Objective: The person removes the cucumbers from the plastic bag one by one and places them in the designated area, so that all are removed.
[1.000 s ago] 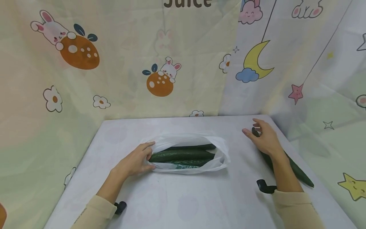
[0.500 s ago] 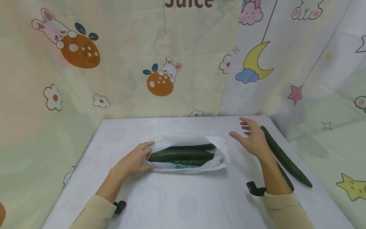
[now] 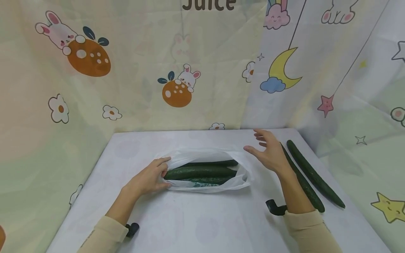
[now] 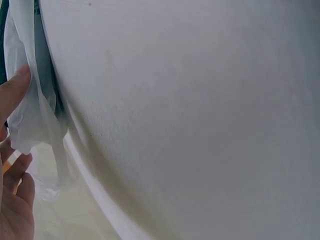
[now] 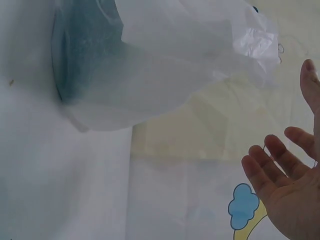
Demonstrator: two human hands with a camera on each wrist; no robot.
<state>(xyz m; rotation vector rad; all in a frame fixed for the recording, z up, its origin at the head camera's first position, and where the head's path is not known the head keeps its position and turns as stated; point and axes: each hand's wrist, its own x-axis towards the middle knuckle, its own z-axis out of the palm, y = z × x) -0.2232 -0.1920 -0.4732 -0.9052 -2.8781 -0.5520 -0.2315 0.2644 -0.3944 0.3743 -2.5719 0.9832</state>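
Observation:
In the head view, a white plastic bag (image 3: 240,181) lies at mid-table with its mouth spread wide. Dark green cucumbers (image 3: 200,172) lie lengthwise inside it. My left hand (image 3: 152,175) holds the bag's left end, its thumb at the near rim and its fingers at the far one. In the left wrist view, the thumb (image 4: 17,90) lies against the thin plastic. My right hand (image 3: 269,153) hovers right of the bag with nothing in it, fingers spread and relaxed, which the right wrist view also shows.
Two loose cucumbers, an inner one (image 3: 305,186) and an outer one (image 3: 316,175), lie side by side along the white table's right edge. My right forearm partly covers the inner one. A printed cloth backdrop (image 3: 136,84) rises behind the table.
My right hand has moved left, away from the two loose cucumbers, which now show more fully; the inner one came into view beneath the forearm. My left hand and the bag stay in place.

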